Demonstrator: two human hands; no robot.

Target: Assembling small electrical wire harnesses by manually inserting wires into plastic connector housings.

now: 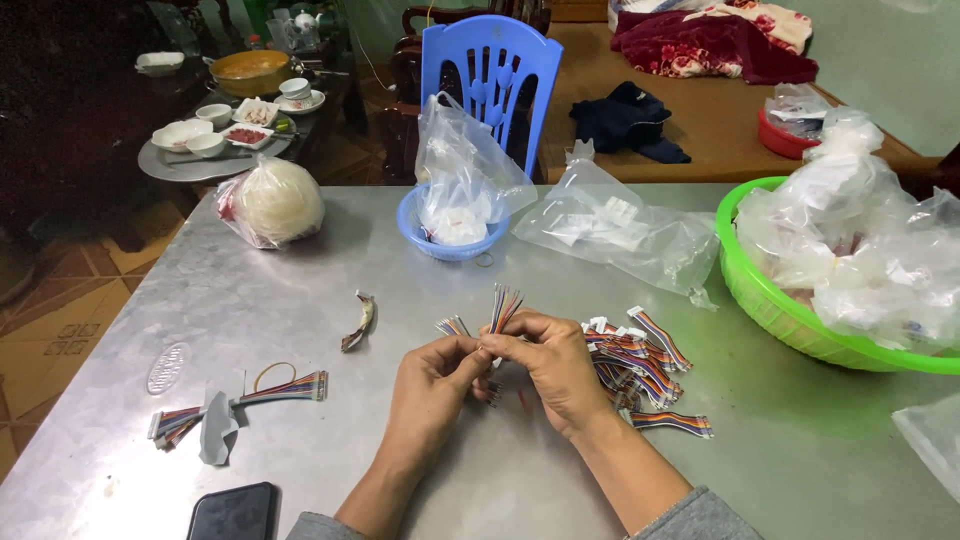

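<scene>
My left hand (432, 385) and my right hand (548, 362) meet over the middle of the metal table (300, 300). Both pinch short multicoloured ribbon cables (503, 305); their loose ends fan upward above my right fingers, and a second small bunch (452, 326) sticks out above my left fingers. A heap of the same ribbon cables (640, 362) with white connectors lies just right of my right hand. Another bundle of cables (290, 389) lies to the left beside a rubber band and a scrap of grey paper (215, 428).
A green basket (775, 305) full of plastic bags stands at the right. A small blue bowl (440, 245) with a bag, a clear bag (610, 225) and a wrapped white round lump (275, 202) sit at the back. A black phone (232, 512) lies near the front edge. Behind stands a blue chair (490, 70).
</scene>
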